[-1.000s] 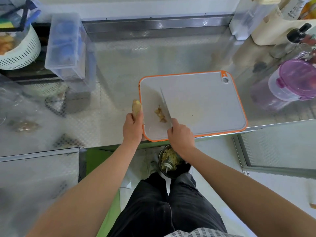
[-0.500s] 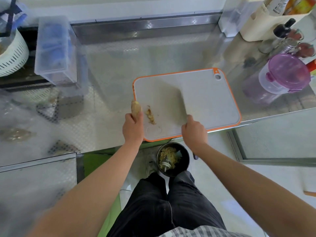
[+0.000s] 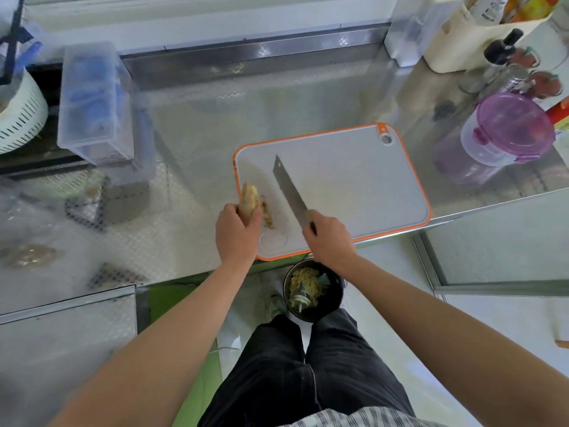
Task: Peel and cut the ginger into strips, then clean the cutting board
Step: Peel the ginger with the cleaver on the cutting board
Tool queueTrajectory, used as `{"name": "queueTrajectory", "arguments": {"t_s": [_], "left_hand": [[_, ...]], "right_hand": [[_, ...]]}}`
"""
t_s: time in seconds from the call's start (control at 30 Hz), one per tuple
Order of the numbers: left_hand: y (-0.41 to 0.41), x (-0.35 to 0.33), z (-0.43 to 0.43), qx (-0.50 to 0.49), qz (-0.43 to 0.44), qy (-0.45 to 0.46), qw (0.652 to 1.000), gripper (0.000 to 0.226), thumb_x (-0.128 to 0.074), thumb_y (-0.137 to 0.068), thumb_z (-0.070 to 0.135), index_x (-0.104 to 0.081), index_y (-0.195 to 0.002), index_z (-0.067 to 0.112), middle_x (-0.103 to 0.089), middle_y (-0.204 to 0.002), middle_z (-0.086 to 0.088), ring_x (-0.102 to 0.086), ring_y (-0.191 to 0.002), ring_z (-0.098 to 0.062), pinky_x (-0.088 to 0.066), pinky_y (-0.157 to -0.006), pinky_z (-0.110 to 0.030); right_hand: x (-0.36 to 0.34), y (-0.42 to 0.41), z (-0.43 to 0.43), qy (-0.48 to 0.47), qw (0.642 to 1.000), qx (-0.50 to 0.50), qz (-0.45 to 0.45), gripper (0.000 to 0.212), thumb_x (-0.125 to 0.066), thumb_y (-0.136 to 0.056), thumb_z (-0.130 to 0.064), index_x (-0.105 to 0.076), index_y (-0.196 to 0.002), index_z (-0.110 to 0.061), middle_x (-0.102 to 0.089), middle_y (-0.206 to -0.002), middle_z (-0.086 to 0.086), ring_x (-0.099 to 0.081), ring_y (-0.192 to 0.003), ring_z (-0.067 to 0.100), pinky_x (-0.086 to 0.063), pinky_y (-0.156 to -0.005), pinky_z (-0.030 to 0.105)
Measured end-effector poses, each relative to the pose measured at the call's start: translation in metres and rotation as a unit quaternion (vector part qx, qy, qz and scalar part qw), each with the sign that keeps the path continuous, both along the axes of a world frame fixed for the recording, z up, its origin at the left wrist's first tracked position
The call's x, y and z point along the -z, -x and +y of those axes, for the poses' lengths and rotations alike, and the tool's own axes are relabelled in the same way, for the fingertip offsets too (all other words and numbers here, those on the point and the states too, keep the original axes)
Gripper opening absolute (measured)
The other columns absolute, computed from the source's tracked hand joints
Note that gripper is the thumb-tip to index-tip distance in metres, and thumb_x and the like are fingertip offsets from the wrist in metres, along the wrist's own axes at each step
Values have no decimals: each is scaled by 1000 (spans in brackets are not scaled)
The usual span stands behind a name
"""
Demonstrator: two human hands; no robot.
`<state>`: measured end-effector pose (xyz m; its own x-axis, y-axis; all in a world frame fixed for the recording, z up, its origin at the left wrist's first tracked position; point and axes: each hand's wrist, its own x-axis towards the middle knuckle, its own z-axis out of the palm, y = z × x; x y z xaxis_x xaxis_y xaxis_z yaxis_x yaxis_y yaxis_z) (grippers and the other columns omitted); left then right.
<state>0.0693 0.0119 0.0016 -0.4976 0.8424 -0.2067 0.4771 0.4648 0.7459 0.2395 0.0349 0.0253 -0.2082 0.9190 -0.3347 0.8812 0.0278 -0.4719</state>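
Observation:
A grey cutting board (image 3: 354, 186) with an orange rim lies on the steel counter, its near left corner over the edge. My left hand (image 3: 237, 235) grips a piece of ginger (image 3: 248, 199) at the board's left edge, the ginger's tip sticking up past my fingers. A small heap of ginger peel (image 3: 267, 214) lies on the board just right of it. My right hand (image 3: 329, 240) holds a knife (image 3: 289, 192) by the handle, its blade slanting up and left above the board.
A black bin (image 3: 312, 292) with food scraps stands on the floor below the board's near edge. A purple-lidded container (image 3: 505, 131) sits right of the board, bottles and a holder behind it. A clear box (image 3: 92, 103) and a white basket (image 3: 18, 115) stand at the left.
My right hand, which had dropped to the board's near edge, came back up and left with the knife over the board. My left hand shifted the ginger slightly onto the board.

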Motion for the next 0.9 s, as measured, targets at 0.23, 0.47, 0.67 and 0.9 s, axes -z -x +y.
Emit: {"name": "queueTrajectory", "arguments": {"t_s": [0.23,0.47,0.67,0.9], "left_hand": [[-40,-2,31,218,133,-14,967,36,-70,-83,35,-62,-112,14,-48,-103,-4,-48,-98,-23,-45,-77,-35],[-97,3,72,332,222,9,917,43,-72,-82,25,-59,-123,17,-46,-113,-4,-41,-106,-23,-47,-76,-34],[-116,7,85,307,185,-13,933,66,-63,-72,-9,-53,-132,15,-43,-125,-12,-44,-115,-28,-49,-86,-37],[-154,1,83,10,-29,147,989,50,-67,-80,53,-45,-97,11,-55,-93,-1,-53,-85,-22,-36,-71,-29]], "right_hand": [[-20,-73,36,40,992,110,51,16,-40,-91,-16,-48,-84,-5,-47,-62,4,-64,-54,30,-40,-47,28],[-18,-123,52,80,991,91,54,20,-39,-92,-19,-46,-82,-3,-45,-61,5,-60,-39,18,-40,-49,30],[-13,-139,70,125,991,22,37,22,-39,-93,-24,-46,-82,-7,-51,-65,6,-59,-39,17,-42,-49,31],[-16,-142,71,157,985,-22,74,28,-39,-95,-29,-46,-78,-7,-48,-60,8,-63,-42,22,-41,-48,30]]}}
